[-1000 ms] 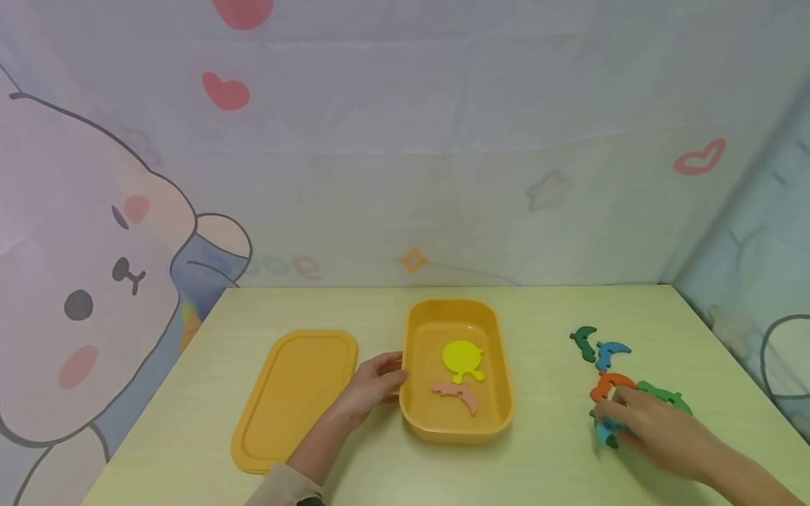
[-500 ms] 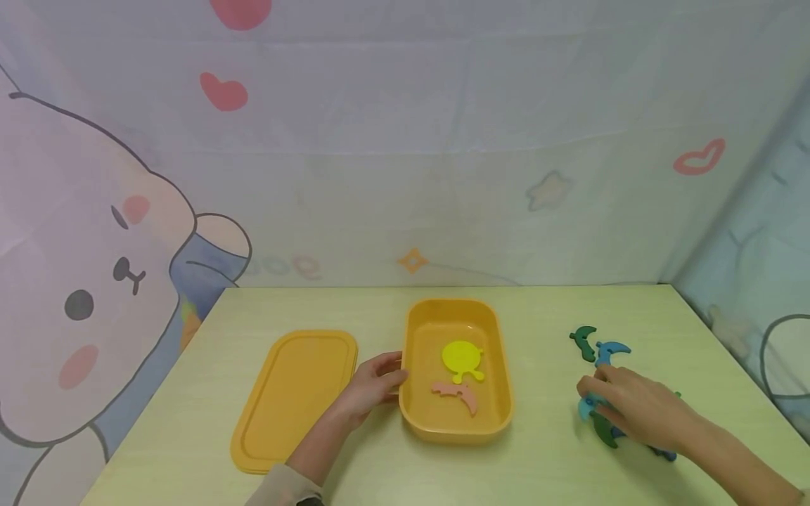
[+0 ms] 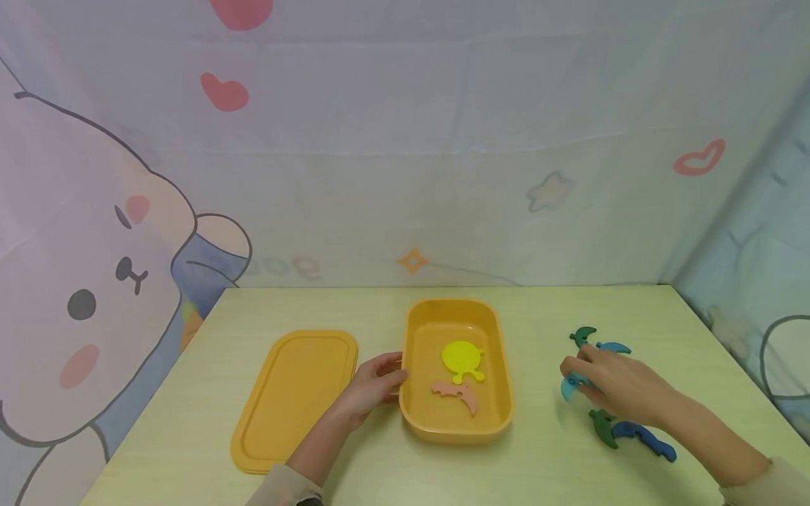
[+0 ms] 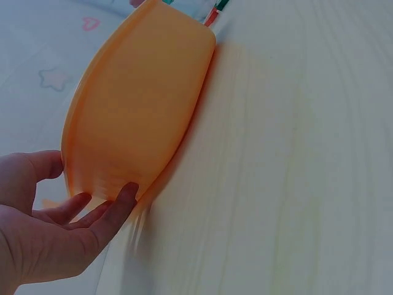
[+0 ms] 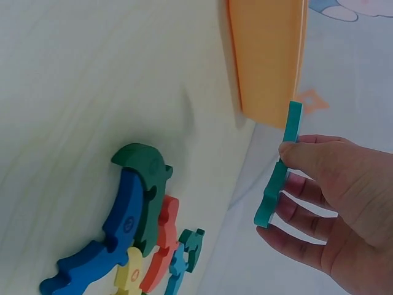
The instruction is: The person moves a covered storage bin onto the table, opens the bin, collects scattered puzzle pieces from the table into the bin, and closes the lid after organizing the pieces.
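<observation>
My right hand [image 3: 614, 386] pinches a turquoise puzzle piece [image 3: 572, 386] between thumb and fingertips, and from my wrist I see it on edge, raised off the table [image 3: 354, 485]. That puts it at about 3 o'clock from the orange box [image 3: 457, 430], outside the wall and well apart from it. My left hand [image 3: 375, 385] is on the box's 9 o'clock side, fingers loosely spread against the outer wall with the thumb tip at the rim; it isn't clenched, and how hard it presses I cannot tell. Inside the box, a yellow round piece [image 3: 462, 357] lies just right of centre, with a pink curved piece [image 3: 465, 395] just beside it at 6 o'clock. Around my right hand, a dark green piece [image 3: 582, 335] sits at 11 o'clock and a light blue piece [image 3: 615, 347] at 12, partly covered by my knuckles. At 6 o'clock is a green curved piece [image 3: 603, 429], and at 5 a dark blue piece [image 3: 652, 440] close against it. The right wrist view also shows a red piece [image 5: 161, 246] and a yellow piece [image 5: 128, 270] near those two. The orange lid [image 3: 304, 393] lies flat at 9 o'clock from the box, beyond my left fingers.
</observation>
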Demonstrator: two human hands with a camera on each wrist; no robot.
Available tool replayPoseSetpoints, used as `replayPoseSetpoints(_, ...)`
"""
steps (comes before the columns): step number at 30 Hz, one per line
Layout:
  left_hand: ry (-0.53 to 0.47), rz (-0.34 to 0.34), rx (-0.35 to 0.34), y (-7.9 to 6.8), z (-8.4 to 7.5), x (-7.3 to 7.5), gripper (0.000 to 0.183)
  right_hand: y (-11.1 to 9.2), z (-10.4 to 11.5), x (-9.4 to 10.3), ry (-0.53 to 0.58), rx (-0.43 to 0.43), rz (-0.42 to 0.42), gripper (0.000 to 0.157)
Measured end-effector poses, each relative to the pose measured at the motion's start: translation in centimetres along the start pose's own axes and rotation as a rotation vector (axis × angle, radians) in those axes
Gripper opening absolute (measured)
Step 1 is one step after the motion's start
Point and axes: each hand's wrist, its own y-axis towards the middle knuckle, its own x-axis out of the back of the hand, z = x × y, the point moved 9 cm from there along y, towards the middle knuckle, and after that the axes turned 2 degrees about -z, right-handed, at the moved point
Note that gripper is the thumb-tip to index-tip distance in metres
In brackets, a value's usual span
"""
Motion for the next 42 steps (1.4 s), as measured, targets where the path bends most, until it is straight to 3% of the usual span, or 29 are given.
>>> replayPoseSetpoints(8,0.008,-0.002,0.001,0.0,0.1,0.0,0.050,1.6,0.3,0.1,0.018,0.026,0.015,0.029)
replayPoseSetpoints(15,0.003,-0.003,-0.004,0.1,0.2,0.1,0.050,2.8,-0.1,-0.3,0.081,-0.030,0.089,0.023)
replayPoseSetpoints(26,0.007,-0.008,-0.005,0.2,0.3,0.1,0.051,5.1,0.6,0.2,0.002,0.031,0.034,0.027)
replayPoseSetpoints(34,0.014,-0.008,0.000,0.1,0.1,0.1,0.051,6.8,1.3,0.2,-0.021,0.038,0.059,0.022)
replayPoseSetpoints(42,0.015,-0.007,-0.001,0.1,0.0,0.0,0.050,8.7,3.0,0.3,-0.020,0.097,0.074,0.021)
